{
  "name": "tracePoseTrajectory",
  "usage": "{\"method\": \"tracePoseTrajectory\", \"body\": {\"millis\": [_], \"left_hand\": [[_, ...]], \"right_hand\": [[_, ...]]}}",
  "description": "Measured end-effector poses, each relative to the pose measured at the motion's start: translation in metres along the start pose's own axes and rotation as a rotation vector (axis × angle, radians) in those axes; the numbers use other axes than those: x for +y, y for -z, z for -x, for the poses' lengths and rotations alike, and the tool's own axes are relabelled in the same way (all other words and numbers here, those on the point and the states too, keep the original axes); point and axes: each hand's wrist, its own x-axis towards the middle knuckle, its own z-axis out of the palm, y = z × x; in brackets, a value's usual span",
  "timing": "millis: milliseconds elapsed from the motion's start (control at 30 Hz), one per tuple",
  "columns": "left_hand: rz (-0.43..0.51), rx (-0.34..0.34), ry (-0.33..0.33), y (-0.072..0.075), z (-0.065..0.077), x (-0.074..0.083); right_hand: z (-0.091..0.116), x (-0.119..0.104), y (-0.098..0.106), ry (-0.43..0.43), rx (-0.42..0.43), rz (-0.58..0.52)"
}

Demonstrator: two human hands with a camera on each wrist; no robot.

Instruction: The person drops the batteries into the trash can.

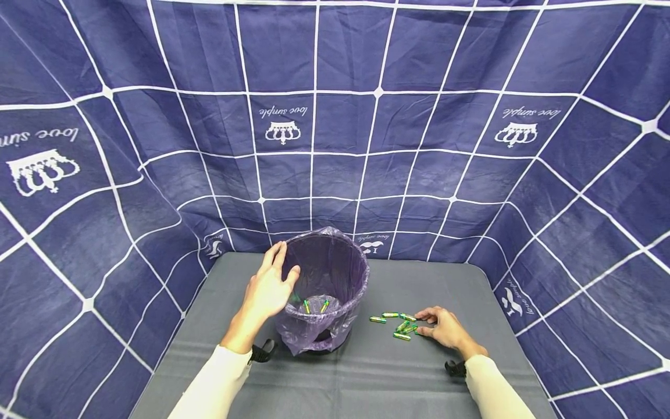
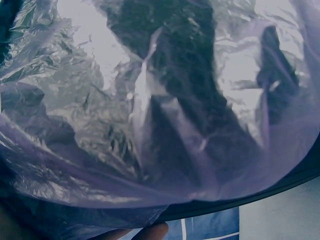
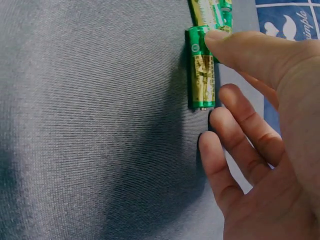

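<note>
A bin [image 1: 321, 334] lined with a thin purple plastic bag [image 1: 361, 279] stands on the table, with two green-and-gold batteries [image 1: 324, 306] visible inside. My left hand [image 1: 268, 290] lies along its left rim, fingers fairly straight and thumb over the opening. Fingertips [image 2: 152, 231] show below the bag-covered rim in the left wrist view. Right of the bin, several similar batteries [image 1: 389, 315] lie in a loose group. At their right edge is my right hand [image 1: 445, 329]. Its thumb touches the end of one battery [image 3: 202, 75]; the index finger is mostly hidden behind the thumb.
A grey cloth-covered table [image 1: 387, 384] bears everything. Dark blue curtains [image 1: 345, 122] with white grid lines hang behind it and along both sides. Black straps [image 1: 455, 368] circle both wrists.
</note>
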Motion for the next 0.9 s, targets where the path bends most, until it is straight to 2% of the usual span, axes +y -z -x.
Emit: {"method": "tracePoseTrajectory", "body": {"millis": [167,433,733,900], "left_hand": [[0.0,0.006,-0.005,0.0,0.0,0.0],[0.005,0.014,-0.008,0.0,-0.001,0.0],[0.012,0.007,0.002,0.001,-0.001,0.0],[0.011,0.005,0.004,0.0,-0.001,-0.001]], "right_hand": [[0.002,0.002,-0.001,0.003,0.007,-0.045],[0.004,0.004,-0.002,-0.046,-0.024,-0.072],[0.007,0.009,-0.003,0.007,-0.066,-0.065],[0.008,0.011,-0.003,0.01,-0.076,-0.081]]}}
